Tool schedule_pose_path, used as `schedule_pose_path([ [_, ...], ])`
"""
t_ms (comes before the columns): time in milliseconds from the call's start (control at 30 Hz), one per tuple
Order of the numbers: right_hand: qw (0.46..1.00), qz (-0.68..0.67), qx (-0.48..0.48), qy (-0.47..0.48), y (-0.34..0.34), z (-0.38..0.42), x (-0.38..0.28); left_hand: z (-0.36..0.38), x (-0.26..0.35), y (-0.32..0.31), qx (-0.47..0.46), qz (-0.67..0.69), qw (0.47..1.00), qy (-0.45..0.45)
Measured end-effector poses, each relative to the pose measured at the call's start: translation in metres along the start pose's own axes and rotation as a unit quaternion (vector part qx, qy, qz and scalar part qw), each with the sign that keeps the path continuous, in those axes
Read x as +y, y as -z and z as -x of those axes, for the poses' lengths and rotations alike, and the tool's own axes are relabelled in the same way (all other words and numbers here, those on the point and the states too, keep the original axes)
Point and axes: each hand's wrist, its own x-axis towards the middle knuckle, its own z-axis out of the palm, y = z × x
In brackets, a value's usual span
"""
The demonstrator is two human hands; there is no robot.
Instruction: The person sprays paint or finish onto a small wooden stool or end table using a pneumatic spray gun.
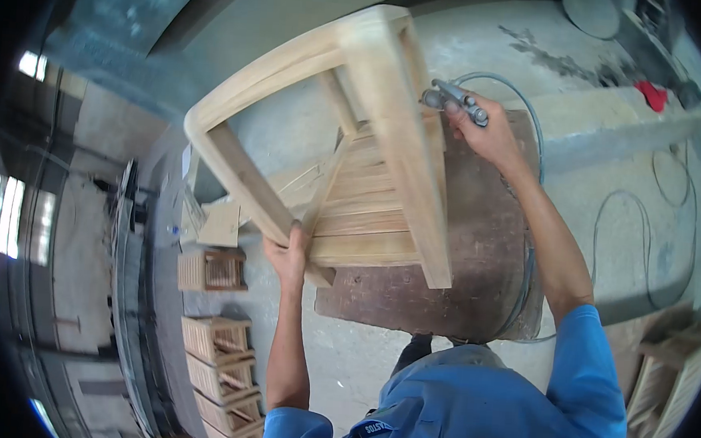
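A bare wooden chair [394, 133] with a slatted seat stands tilted over a worn brown work board [487, 219]. My left hand [287, 255] grips one of the chair's leg pieces at the lower left, thumb up along the wood. In my right hand [488, 131] is a small grey metal spray gun [458, 103], fingers wrapped round its body. Its front end points toward the chair's upright and is close beside it. A blue-grey hose [526, 101] loops from near the gun round the right side of the board.
Several slatted wooden pieces [218, 347] stand in a row on the floor at lower left. More slatted furniture [669, 391] is at lower right. A red cloth [652, 96] lies on a concrete ledge [613, 123], and a thin hose [629, 196] coils on the right.
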Motion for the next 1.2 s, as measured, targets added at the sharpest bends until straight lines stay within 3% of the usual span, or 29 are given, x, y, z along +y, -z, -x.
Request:
schedule_pose_path([
  [67, 0.999, -0.036, -0.01, 0.0, -0.021, -0.007, -0.005, 0.007, 0.0, 0.004, -0.004, 0.0, 1.0, 0.005],
  [167, 0.992, -0.001, 0.079, 0.1, -0.052, -0.02, 0.0, 0.018, 0.005, 0.002, -0.001, 0.029, 1.0, 0.004],
  [300, 0.998, 0.052, -0.009, -0.014, -0.065, -0.01, 0.016, 0.026, 0.002, 0.008, -0.025, 0.041, 0.997, 0.066],
  [400, 0.999, 0.034, -0.012, 0.016, -0.068, 0.019, 0.024, 0.03, -0.016, 0.011, -0.017, 0.03, 0.996, 0.079],
  [600, 0.991, 0.112, -0.066, -0.017, -0.056, 0.075, 0.026, 0.048, -0.047, 0.02, -0.023, 0.057, 0.992, 0.106],
  [733, 0.989, 0.145, -0.014, -0.025, -0.041, 0.125, 0.006, 0.059, -0.097, 0.032, -0.065, 0.06, 0.99, 0.11],
  [800, 0.968, 0.227, -0.031, -0.103, -0.019, 0.152, 0.027, 0.066, -0.115, 0.037, -0.074, 0.078, 0.989, 0.104],
  [900, 0.968, 0.203, -0.042, -0.139, 0.003, 0.195, -0.012, 0.081, -0.143, 0.043, -0.088, 0.062, 0.989, 0.106],
  [967, 0.966, 0.195, -0.005, -0.17, 0.013, 0.234, -0.055, 0.094, -0.183, 0.048, -0.113, 0.025, 0.988, 0.105],
  [1100, 0.94, 0.174, 0.055, -0.289, 0.03, 0.306, -0.104, 0.073, -0.195, 0.054, -0.155, 0.034, 0.982, 0.101],
  [1200, 0.919, 0.191, 0.111, -0.326, 0.045, 0.365, -0.132, 0.046, -0.196, 0.048, -0.171, 0.05, 0.979, 0.099],
])
